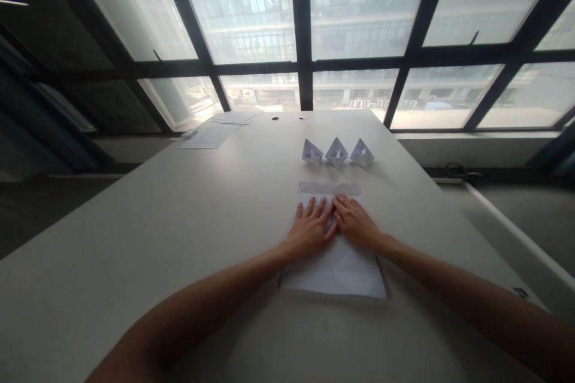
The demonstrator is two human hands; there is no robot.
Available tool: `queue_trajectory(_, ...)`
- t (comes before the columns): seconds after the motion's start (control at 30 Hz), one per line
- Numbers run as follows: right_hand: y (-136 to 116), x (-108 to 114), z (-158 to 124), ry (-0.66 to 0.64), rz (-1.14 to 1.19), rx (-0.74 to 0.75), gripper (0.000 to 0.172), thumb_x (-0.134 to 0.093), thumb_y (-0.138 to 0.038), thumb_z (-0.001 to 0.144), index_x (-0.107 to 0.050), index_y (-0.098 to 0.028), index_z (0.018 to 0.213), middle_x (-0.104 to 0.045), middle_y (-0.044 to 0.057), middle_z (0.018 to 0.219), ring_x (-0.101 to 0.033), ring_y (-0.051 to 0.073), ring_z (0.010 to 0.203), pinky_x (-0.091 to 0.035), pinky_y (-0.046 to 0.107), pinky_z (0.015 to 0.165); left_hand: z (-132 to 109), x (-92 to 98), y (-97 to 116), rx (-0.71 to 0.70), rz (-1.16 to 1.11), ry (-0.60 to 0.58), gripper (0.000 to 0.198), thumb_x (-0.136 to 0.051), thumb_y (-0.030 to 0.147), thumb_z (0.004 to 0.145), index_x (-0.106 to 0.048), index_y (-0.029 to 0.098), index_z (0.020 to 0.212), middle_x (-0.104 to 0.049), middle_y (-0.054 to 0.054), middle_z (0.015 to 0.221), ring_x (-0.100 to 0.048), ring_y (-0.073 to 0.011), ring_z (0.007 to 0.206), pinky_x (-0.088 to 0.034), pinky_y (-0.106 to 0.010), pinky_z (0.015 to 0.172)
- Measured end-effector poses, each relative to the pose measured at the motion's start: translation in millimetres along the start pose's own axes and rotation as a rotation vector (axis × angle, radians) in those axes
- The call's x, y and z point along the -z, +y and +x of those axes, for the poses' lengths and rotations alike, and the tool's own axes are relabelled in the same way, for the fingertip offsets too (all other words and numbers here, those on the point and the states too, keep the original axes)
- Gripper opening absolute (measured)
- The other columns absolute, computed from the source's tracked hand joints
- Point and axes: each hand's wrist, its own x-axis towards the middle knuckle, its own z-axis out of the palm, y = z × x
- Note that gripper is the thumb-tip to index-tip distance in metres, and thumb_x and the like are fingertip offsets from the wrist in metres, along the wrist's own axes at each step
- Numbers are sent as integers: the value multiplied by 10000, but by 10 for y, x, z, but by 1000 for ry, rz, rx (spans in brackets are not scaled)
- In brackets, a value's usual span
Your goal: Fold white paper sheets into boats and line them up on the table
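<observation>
A sheet of white paper (332,278) lies on the table in front of me, with a greyer strip (314,188) along its far edge that looks folded over. My left hand (311,230) rests flat on the sheet with its fingers spread. Beside it, my right hand (357,222) presses on the paper, fingers stretched out and close together. The fingertips of both hands meet near the middle, just below the strip. Part of the sheet is hidden beneath them. Beyond the sheet, three folded paper boats (336,153) stand in a row.
The white table (202,215) reaches toward large windows. At its far left lie flat sheets of paper (209,135) with thin dark lines near them. Small dark holes (275,118) show at the far edge. A cable (462,170) lies past the right side.
</observation>
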Motion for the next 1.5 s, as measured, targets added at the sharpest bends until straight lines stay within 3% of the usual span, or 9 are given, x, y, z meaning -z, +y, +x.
queue_trajectory(0.23, 76, 47, -21, -81, -89, 2, 612, -335, -386, 997, -361, -59, 1513, -297, 176, 1590, -249, 259, 1490, -187, 465, 1212, 7, 152, -207, -45, 135, -112, 709, -366, 641, 957, -312, 259, 1551, -231, -88, 1632, -149, -339, 1513, -101, -559, 1200)
queue_trajectory(0.43, 289, 120, 15, -117, -136, -39, 667, -316, -499, 998, -326, -108, 1538, -281, 152, 1602, -230, 262, 1496, -177, 487, 1209, 53, 275, -322, -34, 252, -155, 761, -292, 694, 951, -251, 256, 1572, -193, -76, 1642, -155, -302, 1517, -107, -511, 1212)
queue_trajectory(0.67, 504, 172, 24, -83, -158, -128, 600, -329, -443, 1007, -350, -143, 1526, -320, 133, 1592, -251, 265, 1489, -175, 532, 1200, 64, 342, -369, -48, 227, -207, 778, -302, 711, 942, -215, 276, 1580, -131, -69, 1651, -102, -297, 1525, -62, -503, 1215)
queue_trajectory(0.8, 492, 180, 9, -15, -133, -144, 576, -377, -386, 999, -386, -106, 1502, -341, 160, 1578, -277, 277, 1478, -192, 533, 1196, 66, 412, -419, -106, 176, -293, 883, -360, 792, 875, -193, 291, 1583, -75, -75, 1653, -46, -309, 1528, -49, -510, 1213)
queue_trajectory(1.0, 376, 220, -14, 140, -78, 3, 459, -438, -284, 971, -539, -127, 1390, -422, 159, 1535, -332, 265, 1455, -202, 508, 1201, 73, 396, -413, -90, 167, -244, 898, -392, 811, 848, -259, 289, 1567, -132, -62, 1648, -103, -291, 1526, -42, -492, 1219)
queue_trajectory(1.23, 289, 136, -29, -35, 5, 91, 513, -440, -375, 990, -480, -155, 1451, -415, 154, 1538, -355, 272, 1445, -271, 507, 1176, 75, 382, -394, -88, 182, -231, 924, -380, 828, 838, -265, 271, 1567, -154, -68, 1644, -127, -299, 1522, -69, -510, 1216)
queue_trajectory(1.5, 302, 133, -14, -47, -18, 89, 501, -399, -354, 1004, -477, -150, 1455, -403, 148, 1546, -351, 265, 1446, -267, 494, 1180, 66, 391, -375, -118, 204, -246, 869, -315, 793, 887, -219, 273, 1577, -132, -50, 1646, -107, -288, 1526, -48, -538, 1212)
